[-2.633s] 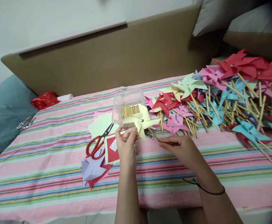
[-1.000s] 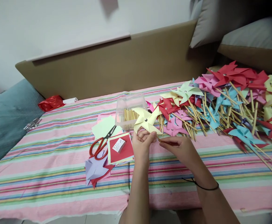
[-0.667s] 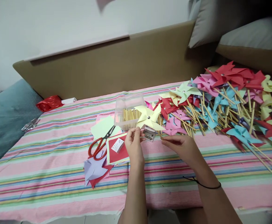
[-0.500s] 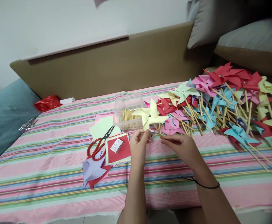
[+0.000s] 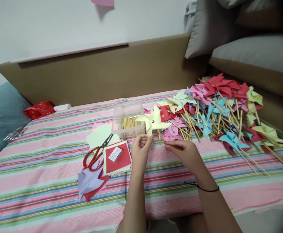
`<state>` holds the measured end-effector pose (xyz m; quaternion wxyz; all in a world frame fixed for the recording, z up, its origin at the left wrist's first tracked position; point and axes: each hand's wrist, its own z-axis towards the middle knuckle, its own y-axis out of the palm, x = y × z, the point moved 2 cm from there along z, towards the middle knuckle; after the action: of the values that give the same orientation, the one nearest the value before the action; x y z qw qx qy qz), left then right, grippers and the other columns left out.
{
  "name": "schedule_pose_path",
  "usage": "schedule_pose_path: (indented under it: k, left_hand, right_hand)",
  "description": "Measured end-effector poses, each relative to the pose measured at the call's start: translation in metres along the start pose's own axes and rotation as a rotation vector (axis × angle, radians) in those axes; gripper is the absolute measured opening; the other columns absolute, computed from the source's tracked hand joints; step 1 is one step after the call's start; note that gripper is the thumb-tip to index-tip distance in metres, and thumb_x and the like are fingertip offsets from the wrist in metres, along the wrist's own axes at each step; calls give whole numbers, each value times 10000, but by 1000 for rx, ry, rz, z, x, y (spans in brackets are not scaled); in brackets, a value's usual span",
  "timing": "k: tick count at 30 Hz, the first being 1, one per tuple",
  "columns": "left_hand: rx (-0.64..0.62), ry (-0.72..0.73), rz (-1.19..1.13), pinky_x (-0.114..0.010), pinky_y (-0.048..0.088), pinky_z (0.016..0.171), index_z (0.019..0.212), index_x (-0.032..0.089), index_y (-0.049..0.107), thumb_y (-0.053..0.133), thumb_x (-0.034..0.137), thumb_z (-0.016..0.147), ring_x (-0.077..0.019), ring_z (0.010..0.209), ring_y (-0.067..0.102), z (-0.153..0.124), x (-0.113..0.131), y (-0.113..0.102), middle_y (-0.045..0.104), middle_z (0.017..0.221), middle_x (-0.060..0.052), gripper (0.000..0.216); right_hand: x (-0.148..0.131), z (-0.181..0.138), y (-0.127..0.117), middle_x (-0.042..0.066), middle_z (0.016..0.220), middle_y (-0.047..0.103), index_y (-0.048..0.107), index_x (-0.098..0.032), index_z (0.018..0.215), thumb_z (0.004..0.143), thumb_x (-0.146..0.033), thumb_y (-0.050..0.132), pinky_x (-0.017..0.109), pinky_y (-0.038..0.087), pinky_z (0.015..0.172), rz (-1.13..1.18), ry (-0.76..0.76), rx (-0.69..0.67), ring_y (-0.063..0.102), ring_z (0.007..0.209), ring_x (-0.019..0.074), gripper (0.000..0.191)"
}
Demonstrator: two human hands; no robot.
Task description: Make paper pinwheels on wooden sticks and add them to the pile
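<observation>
I hold a pale yellow paper pinwheel (image 5: pixel 153 121) up over the striped cloth. My left hand (image 5: pixel 139 152) is closed in a pinch just under one of its lower blades. My right hand (image 5: pixel 183 152) pinches the lower end of its thin wooden stick (image 5: pixel 161 138). Behind the pinwheel stands a clear plastic box (image 5: pixel 127 120) with wooden sticks inside. A large heap of finished pinwheels (image 5: pixel 219 110) in red, pink, blue, green and yellow lies to the right.
Red-handled scissors (image 5: pixel 95 153) lie left of my hands beside a stack of paper squares (image 5: pixel 118 158) with a small white box on top. Purple and red folded paper (image 5: pixel 89 181) lies nearer me. A red bag (image 5: pixel 38 109) sits far left. Cushions stand at the back right.
The view has shifted, so everything sits further left. The yellow pinwheel has turned a little between my fingers. Both hands stay pinched at it.
</observation>
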<state>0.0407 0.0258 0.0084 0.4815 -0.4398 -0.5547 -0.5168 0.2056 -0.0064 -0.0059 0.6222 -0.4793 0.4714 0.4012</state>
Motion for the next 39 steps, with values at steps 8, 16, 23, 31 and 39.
schedule_pose_path:
  k: [8, 16, 23, 31, 39]
  left_hand:
    - [-191, 28, -56, -292, 507, 742, 777, 143, 731, 772, 361, 674, -169, 739, 664, -1, -7, 29, 736, 781, -68, 245]
    - [-320, 28, 11, -329, 537, 776, 1118, 181, 638, 735, 470, 710, -209, 922, 685, -12, -12, 51, 664, 1230, -157, 510]
    - [-432, 123, 244, -343, 538, 795, 964, 163, 663, 685, 450, 761, -211, 846, 688, -12, -33, 46, 727, 915, -95, 352]
    - [-569, 206, 484, -301, 503, 674, 873, 195, 671, 598, 426, 804, -196, 722, 663, -23, -47, 53, 733, 836, -54, 251]
    - [-568, 220, 559, -310, 495, 722, 885, 188, 676, 561, 387, 820, -212, 775, 675, -23, -46, 48, 740, 865, -69, 239]
  right_hand:
    - [-21, -1, 5, 61, 822, 780, 787, -196, 804, 770, -325, 695, 329, 579, 697, 72, -114, -45, 732, 768, 236, 163]
    - [-31, -21, -85, 78, 862, 780, 783, -181, 858, 740, -336, 703, 355, 573, 770, -20, -141, 285, 730, 808, 239, 211]
    - [51, -100, -239, 114, 886, 776, 784, -191, 817, 701, -509, 631, 429, 538, 770, -529, 126, 687, 716, 863, 329, 372]
    - [81, -111, -267, 86, 845, 777, 777, -211, 840, 791, -439, 513, 355, 485, 654, -819, 228, 425, 708, 776, 293, 353]
    - [88, -78, -240, 82, 901, 770, 775, -224, 929, 871, -391, 455, 320, 429, 617, -997, 267, 335, 693, 813, 275, 365]
